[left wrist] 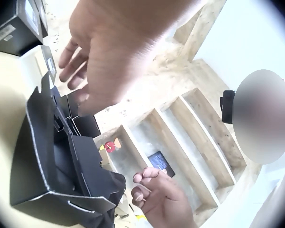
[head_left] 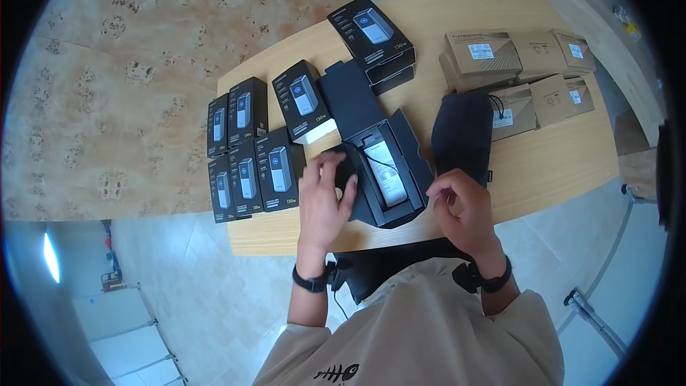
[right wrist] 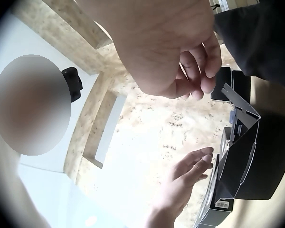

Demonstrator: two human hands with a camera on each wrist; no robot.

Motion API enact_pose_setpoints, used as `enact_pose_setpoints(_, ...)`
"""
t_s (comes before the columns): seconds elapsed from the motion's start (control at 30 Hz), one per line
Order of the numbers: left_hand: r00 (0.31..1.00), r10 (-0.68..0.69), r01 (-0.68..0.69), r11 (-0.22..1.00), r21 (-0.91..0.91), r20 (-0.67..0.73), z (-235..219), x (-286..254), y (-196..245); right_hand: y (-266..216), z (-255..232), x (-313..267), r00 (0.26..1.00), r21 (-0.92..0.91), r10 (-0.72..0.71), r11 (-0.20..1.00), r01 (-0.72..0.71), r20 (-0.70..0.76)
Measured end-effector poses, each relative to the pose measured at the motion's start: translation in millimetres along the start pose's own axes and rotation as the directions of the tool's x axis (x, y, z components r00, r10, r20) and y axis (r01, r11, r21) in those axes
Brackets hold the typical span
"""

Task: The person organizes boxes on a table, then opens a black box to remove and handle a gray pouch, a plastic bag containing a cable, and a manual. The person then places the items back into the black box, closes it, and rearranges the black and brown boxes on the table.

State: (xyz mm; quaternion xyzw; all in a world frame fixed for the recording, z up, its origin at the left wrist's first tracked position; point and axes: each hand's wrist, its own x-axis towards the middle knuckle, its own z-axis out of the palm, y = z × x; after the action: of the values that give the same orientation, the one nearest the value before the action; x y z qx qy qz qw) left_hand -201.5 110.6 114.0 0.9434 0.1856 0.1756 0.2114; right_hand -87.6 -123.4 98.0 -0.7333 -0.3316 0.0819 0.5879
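A black box (head_left: 416,164) lies open near the table's front edge, its lid folded back. Inside, a device with a white label (head_left: 388,175) sits in the insert, a black cable across it. My left hand (head_left: 325,200) hovers at the box's left side, fingers apart and slightly bent, holding nothing. At the right flap is my right hand (head_left: 466,214), fingers loosely curled, empty; whether it touches the flap I cannot tell. Both wrist views show the hands, left (left wrist: 104,61) and right (right wrist: 166,52), beside the open box (left wrist: 33,161). A black drawstring pouch (head_left: 461,132) lies to the right.
Several closed black boxes (head_left: 280,168) stand at the left of the wooden table (head_left: 268,244), with others (head_left: 371,32) at the back. Brown cardboard boxes (head_left: 482,53) are grouped at the right. A cable (head_left: 339,304) hangs below the left wrist.
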Motion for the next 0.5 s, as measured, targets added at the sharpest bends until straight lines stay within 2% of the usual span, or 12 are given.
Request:
enact_pose_setpoints(0.07, 0.999, -0.041, 0.042, 0.998, 0.043, -0.019, 11, 17, -15, -1, -1, -1, 1.000, -0.006, -0.006, 1.000, 0.007, 0.009)
enact_pose_setpoints(0.13, 0.994, -0.097, 0.080, 0.961, 0.265, 0.054, 18, 35, -24, -2, -3, -3, 1.000, -0.017, -0.012, 1.000, 0.012, 0.006)
enact_pose_setpoints(0.2, 0.997, -0.067, 0.053, 0.961, 0.273, 0.043, 22, 47, -29, -1, -4, -6, 1.000, -0.012, -0.003, 1.000, 0.004, 0.014)
enact_pose_setpoints(0.27, 0.993, -0.014, -0.032, 0.927, 0.373, 0.119, 24, 54, -30, 1, -5, -8, 1.000, -0.015, -0.006, 1.000, 0.006, 0.007)
enact_pose_setpoints(0.37, 0.994, 0.021, -0.064, 0.900, 0.432, 0.105, 34, 54, -36, 4, -9, -10, 1.000, -0.023, 0.002, 1.000, -0.002, 0.008)
enact_pose_setpoints(0.5, 0.991, 0.032, -0.082, 0.911, 0.404, 0.129, 34, 51, -33, 7, -12, -6, 1.000, -0.028, 0.009, 1.000, -0.008, 0.026)
